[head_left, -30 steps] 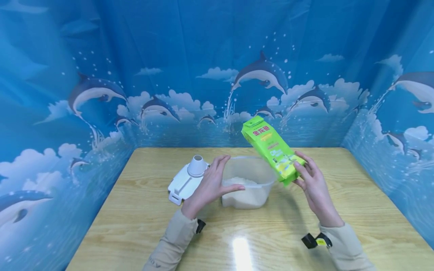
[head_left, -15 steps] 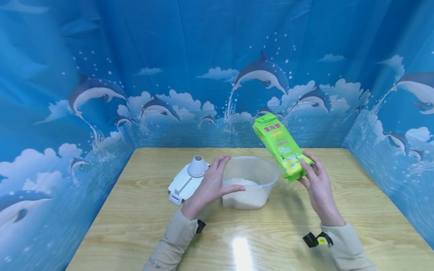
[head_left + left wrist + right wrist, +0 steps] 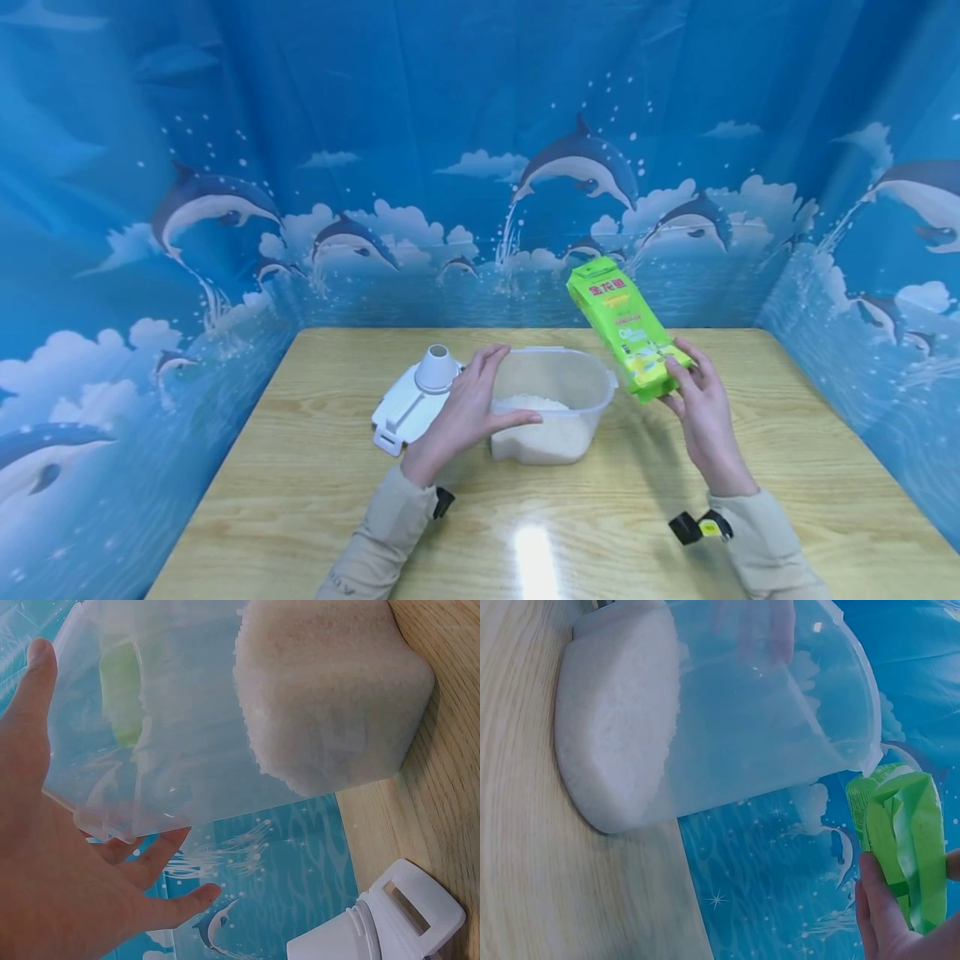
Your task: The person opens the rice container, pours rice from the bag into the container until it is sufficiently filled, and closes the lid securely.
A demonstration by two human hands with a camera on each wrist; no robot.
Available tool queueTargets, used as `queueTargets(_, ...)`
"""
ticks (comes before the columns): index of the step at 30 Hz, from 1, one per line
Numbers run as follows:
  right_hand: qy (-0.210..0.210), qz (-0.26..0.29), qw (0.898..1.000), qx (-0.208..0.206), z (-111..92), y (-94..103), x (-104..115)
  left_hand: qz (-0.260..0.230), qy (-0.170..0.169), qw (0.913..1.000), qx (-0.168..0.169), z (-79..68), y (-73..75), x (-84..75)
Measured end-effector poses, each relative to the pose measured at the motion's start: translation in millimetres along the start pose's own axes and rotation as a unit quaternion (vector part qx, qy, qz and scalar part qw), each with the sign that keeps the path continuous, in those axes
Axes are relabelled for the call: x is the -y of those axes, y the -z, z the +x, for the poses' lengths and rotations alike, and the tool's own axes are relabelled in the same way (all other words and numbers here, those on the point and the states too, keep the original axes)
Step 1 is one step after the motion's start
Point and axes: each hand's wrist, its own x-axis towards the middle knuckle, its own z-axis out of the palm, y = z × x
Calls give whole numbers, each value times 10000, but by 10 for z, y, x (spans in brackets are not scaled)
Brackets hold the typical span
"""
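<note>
A clear plastic container (image 3: 551, 429), partly filled with white rice (image 3: 315, 697), stands upright on the table without its lid. My left hand (image 3: 467, 408) grips its left end near the rim, thumb along the near side and fingers round the far side. Right of the container, my right hand (image 3: 697, 408) pinches the lower end of a bright green bag (image 3: 626, 325) with Chinese lettering. The bag is held up off the table, leaning with its folded top toward the upper left. In the right wrist view, the bag's creased end (image 3: 907, 840) shows between thumb and fingers.
A white lid (image 3: 408, 412) lies left of the container, with a white cone-shaped cup (image 3: 437, 368) on it. The wooden table (image 3: 300, 500) meets a blue dolphin-print curtain (image 3: 450, 125) at the back and both sides.
The green bag and my right hand have moved right, away from above the container, and the bag stands somewhat steeper. My left hand and the container have stayed in place.
</note>
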Motion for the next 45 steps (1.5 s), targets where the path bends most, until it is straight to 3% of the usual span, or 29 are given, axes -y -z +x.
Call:
queueTargets(13,-72,-204,9997,-149,41,37,-70,24,-66,9999,-80,-1,-3,5)
queueTargets(32,-490,-429,9970,-408,128,103,-194,-69,-11,10000,-31,-3,-4,3)
queueTargets(45,-630,-337,9953,-659,169,137,-236,-77,-70,9999,-87,-12,5,-7)
